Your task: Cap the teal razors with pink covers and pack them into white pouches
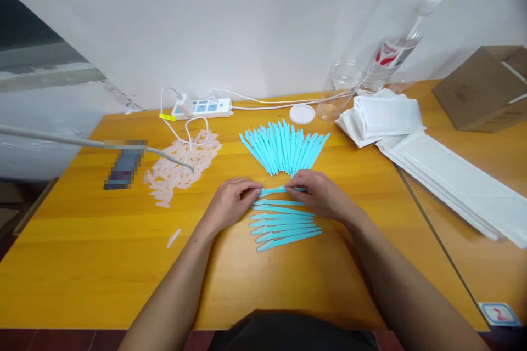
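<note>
My left hand (230, 201) pinches the left end of a blue eyebrow razor (273, 190), and my right hand (317, 192) has its fingers closed on the right part of the same razor. It lies level between the two hands, just above the table. Below it, several more blue razors (286, 230) lie in a stacked row, heads to the left. Beyond my hands, a fanned pile of blue razors (284, 145) spreads out. To the left lies a heap of small pale pink, translucent blade covers (185, 162), with one loose cover (173, 238) nearer to me.
A power strip (201, 108) with white cables sits by the wall. A phone (123, 167) lies at left. Toward the back right are a round lid (302, 114), a clear jar (335, 90), a bottle (391, 57), folded white bags (457, 175) and a cardboard box (481, 88).
</note>
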